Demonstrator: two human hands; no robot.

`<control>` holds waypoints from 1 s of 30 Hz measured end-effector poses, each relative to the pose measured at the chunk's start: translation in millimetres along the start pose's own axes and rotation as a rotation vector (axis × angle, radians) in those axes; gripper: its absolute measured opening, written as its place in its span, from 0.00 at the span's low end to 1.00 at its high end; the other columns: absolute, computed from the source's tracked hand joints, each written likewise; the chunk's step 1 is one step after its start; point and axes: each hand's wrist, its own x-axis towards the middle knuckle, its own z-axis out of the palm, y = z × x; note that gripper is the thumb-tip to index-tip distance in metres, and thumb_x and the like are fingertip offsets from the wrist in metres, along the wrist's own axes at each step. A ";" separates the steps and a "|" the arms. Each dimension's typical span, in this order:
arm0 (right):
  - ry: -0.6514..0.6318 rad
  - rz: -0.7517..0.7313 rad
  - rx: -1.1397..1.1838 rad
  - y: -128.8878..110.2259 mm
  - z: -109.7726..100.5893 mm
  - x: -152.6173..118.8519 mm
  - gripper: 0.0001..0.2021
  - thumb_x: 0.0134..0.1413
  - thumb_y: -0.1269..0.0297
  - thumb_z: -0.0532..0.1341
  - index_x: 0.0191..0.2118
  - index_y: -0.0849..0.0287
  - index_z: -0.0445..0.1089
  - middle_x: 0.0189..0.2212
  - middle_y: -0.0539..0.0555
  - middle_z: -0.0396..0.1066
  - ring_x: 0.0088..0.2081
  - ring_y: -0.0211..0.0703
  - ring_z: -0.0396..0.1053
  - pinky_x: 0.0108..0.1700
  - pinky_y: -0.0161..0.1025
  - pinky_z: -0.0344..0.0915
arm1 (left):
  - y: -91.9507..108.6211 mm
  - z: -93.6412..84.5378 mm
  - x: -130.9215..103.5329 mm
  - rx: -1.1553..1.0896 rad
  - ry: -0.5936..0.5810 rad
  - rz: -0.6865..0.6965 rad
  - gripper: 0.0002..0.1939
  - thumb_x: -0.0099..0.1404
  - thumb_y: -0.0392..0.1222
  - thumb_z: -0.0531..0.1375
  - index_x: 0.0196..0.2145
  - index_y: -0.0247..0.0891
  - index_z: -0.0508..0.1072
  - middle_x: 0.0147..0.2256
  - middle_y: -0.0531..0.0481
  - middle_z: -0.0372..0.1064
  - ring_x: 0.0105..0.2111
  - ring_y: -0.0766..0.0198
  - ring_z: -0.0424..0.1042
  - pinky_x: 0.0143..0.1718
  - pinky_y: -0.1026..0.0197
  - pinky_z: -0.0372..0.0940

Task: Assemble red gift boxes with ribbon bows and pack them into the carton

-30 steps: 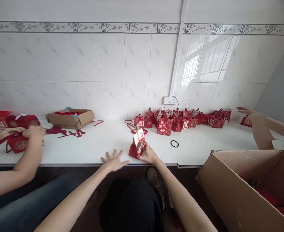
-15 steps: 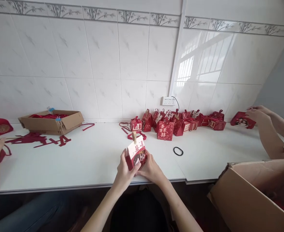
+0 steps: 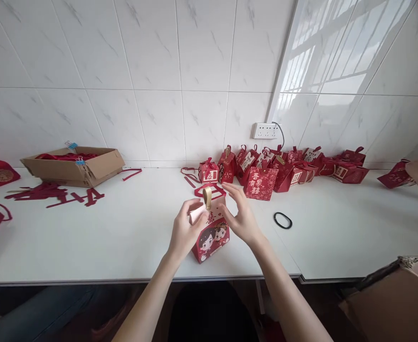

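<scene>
Both forearms reached forward from the near edge, slanting inward so that the hands met around the top of a red box point(image 3: 214, 240). The left hand point(image 3: 188, 227) came in from the left with the wrist low, its fingers curled over the upper left of the box and its thumb on the near side, pinching the pale top edge. The right hand point(image 3: 242, 216) was raised at the upper right, fingers extended toward the far left and thumb spread apart from them; it was open, and whether its tips touched the box could not be told.

The box was upright on the white table point(image 3: 123, 242), close to the near edge and between the hands, its cartoon faces turned to the near side. A gold loop point(image 3: 207, 197) rose from its top, between the two hands. Just beyond lay a red ribbon point(image 3: 199, 192), with a small red box point(image 3: 209, 172) farther back. A black ring point(image 3: 282, 220) lay to the right of the right hand.
</scene>
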 end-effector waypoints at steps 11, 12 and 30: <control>-0.099 0.153 0.104 -1.5 9.9 -1.1 0.05 0.57 0.64 0.57 0.35 0.57 0.68 0.30 0.52 0.66 0.32 0.40 0.66 0.34 0.38 0.64 | 15.8 0.1 4.2 0.010 -0.088 -0.084 0.10 0.58 0.46 0.57 0.30 0.37 0.72 0.26 0.53 0.70 0.27 0.66 0.67 0.27 0.66 0.61; -0.101 0.168 0.099 -3.2 9.0 -1.5 0.05 0.57 0.64 0.57 0.35 0.57 0.68 0.30 0.51 0.66 0.32 0.40 0.66 0.33 0.37 0.64 | 14.6 -0.3 5.4 -0.014 -0.104 -0.079 0.10 0.58 0.46 0.57 0.30 0.37 0.71 0.25 0.53 0.69 0.26 0.66 0.66 0.27 0.66 0.61; -0.138 0.180 -0.031 -24.7 6.8 -14.1 0.08 0.61 0.64 0.50 0.32 0.57 0.63 0.30 0.53 0.63 0.33 0.42 0.64 0.35 0.39 0.64 | 3.1 -3.8 4.6 -0.153 -0.233 0.024 0.13 0.59 0.50 0.59 0.33 0.36 0.73 0.28 0.51 0.73 0.29 0.64 0.71 0.30 0.66 0.65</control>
